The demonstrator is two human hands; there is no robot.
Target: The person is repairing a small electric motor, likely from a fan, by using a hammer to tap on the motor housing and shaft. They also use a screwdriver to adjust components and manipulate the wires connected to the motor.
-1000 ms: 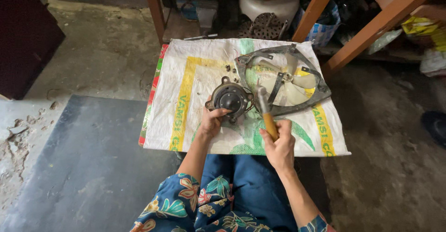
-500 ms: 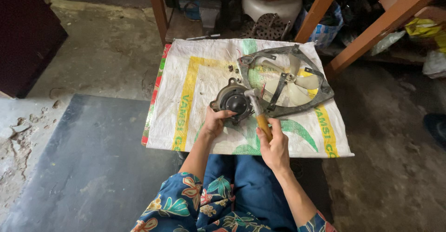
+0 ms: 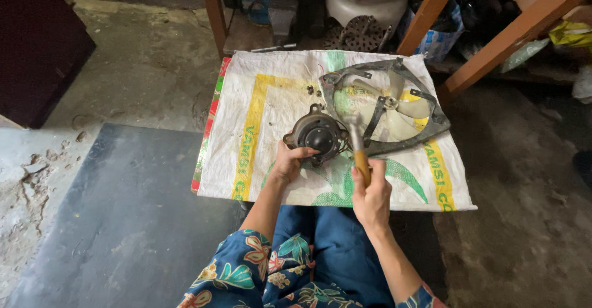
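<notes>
A round dark fan motor (image 3: 319, 134) rests on a white woven sack (image 3: 271, 104) spread on the floor. My left hand (image 3: 288, 161) grips the motor's near edge. My right hand (image 3: 371, 192) is closed on the wooden handle of a hammer (image 3: 357, 141), whose metal head sits just right of the motor. Behind the hammer lies a grey metal fan frame (image 3: 425, 126) with pale blades (image 3: 401, 101) inside it. Several small loose parts (image 3: 313, 90) lie on the sack beyond the motor.
Wooden frame legs (image 3: 213, 12) and a slanted beam (image 3: 512, 27) stand at the sack's far edge, with clutter and a white vessel (image 3: 364, 3) behind. A dark grey mat (image 3: 117, 221) lies to the left. My blue trousers (image 3: 320, 246) and floral sleeve are at the bottom.
The hammer has swung down from an upright hold until its head sits beside the motor. My left hand has stayed on the motor.
</notes>
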